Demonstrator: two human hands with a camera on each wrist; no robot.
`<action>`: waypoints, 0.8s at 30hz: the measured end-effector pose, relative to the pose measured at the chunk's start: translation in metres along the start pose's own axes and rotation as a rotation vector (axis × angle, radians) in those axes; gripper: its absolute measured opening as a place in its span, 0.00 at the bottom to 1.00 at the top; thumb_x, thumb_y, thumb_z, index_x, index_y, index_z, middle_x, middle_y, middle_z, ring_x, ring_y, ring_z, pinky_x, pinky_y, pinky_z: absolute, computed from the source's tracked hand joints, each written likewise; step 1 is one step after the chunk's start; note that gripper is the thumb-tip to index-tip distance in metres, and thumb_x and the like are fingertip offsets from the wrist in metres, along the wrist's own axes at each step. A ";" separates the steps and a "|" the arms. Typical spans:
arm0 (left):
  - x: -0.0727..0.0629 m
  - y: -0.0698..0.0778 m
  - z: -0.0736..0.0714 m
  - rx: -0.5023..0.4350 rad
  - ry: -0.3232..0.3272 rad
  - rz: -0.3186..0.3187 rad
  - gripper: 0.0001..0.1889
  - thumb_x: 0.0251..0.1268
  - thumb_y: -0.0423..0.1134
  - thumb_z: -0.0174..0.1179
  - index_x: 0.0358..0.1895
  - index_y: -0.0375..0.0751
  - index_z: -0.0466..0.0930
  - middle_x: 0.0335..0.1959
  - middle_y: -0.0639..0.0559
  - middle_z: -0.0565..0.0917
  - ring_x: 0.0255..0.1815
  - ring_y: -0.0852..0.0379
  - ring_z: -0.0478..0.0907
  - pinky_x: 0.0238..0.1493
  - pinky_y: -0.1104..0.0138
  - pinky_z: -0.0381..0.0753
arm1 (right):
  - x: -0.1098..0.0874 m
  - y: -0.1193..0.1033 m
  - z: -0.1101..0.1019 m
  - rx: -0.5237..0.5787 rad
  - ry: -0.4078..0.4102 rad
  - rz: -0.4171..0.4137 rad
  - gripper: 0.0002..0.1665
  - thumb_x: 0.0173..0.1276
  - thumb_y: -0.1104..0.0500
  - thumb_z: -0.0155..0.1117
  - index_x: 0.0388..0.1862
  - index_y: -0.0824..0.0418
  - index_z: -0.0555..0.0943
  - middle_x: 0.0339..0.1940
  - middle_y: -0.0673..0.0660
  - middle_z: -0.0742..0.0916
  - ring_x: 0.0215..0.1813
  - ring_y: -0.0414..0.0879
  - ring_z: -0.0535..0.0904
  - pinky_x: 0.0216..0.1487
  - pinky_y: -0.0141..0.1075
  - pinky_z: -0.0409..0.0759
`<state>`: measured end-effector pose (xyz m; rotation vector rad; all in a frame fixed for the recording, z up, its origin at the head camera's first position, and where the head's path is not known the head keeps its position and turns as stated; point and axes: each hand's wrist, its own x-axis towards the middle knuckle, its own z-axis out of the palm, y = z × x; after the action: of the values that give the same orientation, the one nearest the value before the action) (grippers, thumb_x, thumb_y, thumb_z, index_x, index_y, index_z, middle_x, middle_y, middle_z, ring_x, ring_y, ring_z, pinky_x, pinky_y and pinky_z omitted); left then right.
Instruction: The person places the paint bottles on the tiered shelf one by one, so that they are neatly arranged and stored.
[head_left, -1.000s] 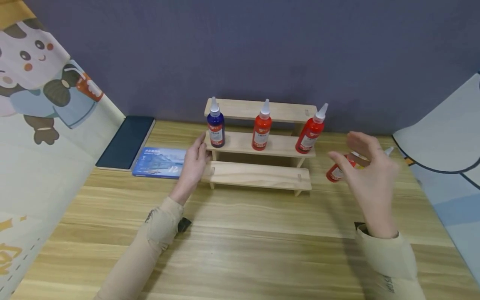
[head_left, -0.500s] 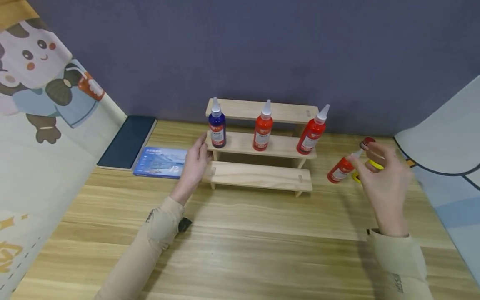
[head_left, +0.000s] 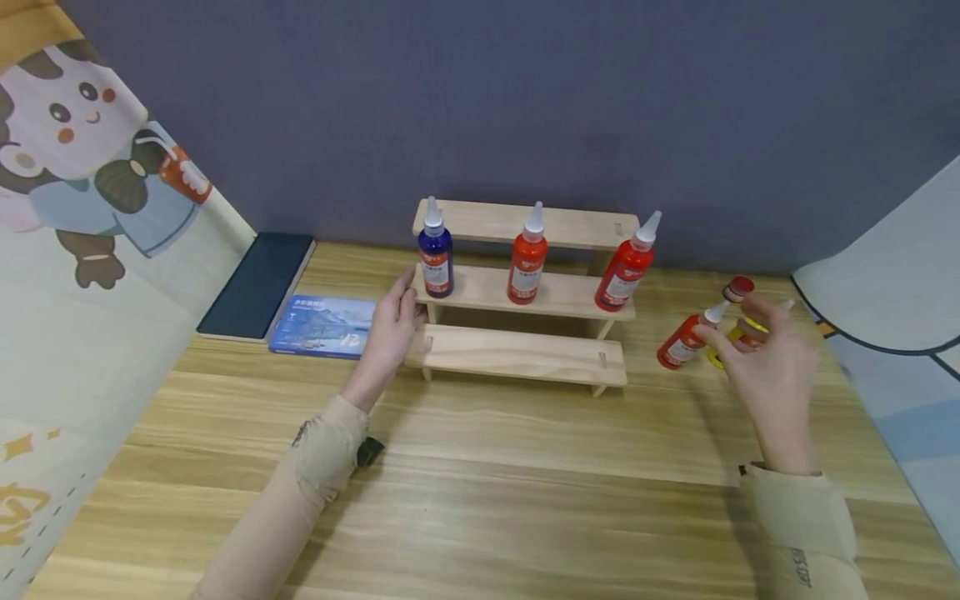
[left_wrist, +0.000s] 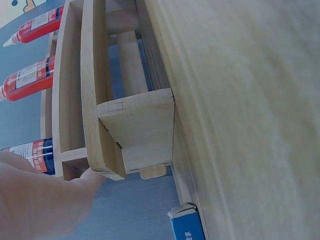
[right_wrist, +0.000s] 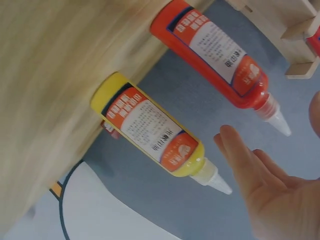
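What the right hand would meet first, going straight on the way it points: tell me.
Probably the red bottle just right of the wooden rack: in the right wrist view its nozzle lies just ahead of the right hand. The yellow bottle is close too, and depth is unclear.

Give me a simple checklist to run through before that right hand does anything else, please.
1. Stand steadied: ok; the left hand holds its left end.
2. Shelved bottles standing: ok; the blue bottle, middle red bottle and right red bottle all stand on the middle shelf.
3. Bottom shelf free: ok; nothing stands on it.
4. Table bottles standing: ok; the table red bottle and yellow bottle are both on their bases.
5. Right hand gripping a bottle: not ok; it is open beside them.
6. Yellow bottle's nozzle sealed: cannot tell.
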<state>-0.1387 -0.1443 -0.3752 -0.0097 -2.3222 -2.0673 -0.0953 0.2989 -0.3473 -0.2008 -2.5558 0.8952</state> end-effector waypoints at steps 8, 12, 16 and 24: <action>0.000 0.002 0.001 0.002 -0.005 -0.003 0.28 0.92 0.34 0.34 0.87 0.33 0.48 0.85 0.30 0.54 0.77 0.34 0.69 0.76 0.55 0.76 | 0.005 0.010 0.004 -0.023 -0.093 0.025 0.44 0.70 0.55 0.81 0.75 0.73 0.71 0.69 0.76 0.80 0.64 0.75 0.81 0.59 0.48 0.89; 0.000 0.001 0.000 0.000 -0.011 -0.001 0.28 0.92 0.35 0.34 0.87 0.32 0.48 0.85 0.30 0.54 0.77 0.34 0.69 0.77 0.55 0.76 | 0.006 0.013 0.008 -0.011 -0.148 0.024 0.45 0.71 0.58 0.79 0.77 0.76 0.68 0.69 0.80 0.78 0.64 0.78 0.79 0.59 0.69 0.83; -0.002 0.001 -0.001 -0.007 -0.007 -0.004 0.28 0.92 0.34 0.34 0.87 0.32 0.48 0.85 0.30 0.54 0.77 0.33 0.68 0.78 0.53 0.74 | 0.008 0.015 0.011 -0.003 -0.173 -0.001 0.44 0.72 0.59 0.78 0.76 0.77 0.67 0.68 0.82 0.78 0.63 0.79 0.79 0.58 0.70 0.82; -0.002 0.002 0.000 -0.014 -0.007 0.003 0.27 0.92 0.34 0.34 0.87 0.32 0.49 0.85 0.30 0.55 0.77 0.32 0.69 0.77 0.52 0.75 | 0.010 0.020 0.016 0.047 -0.178 -0.072 0.37 0.71 0.65 0.77 0.71 0.80 0.71 0.62 0.81 0.82 0.60 0.77 0.82 0.49 0.17 0.81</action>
<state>-0.1361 -0.1439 -0.3728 -0.0210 -2.3103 -2.0862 -0.1112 0.3083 -0.3679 -0.0154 -2.6818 0.9840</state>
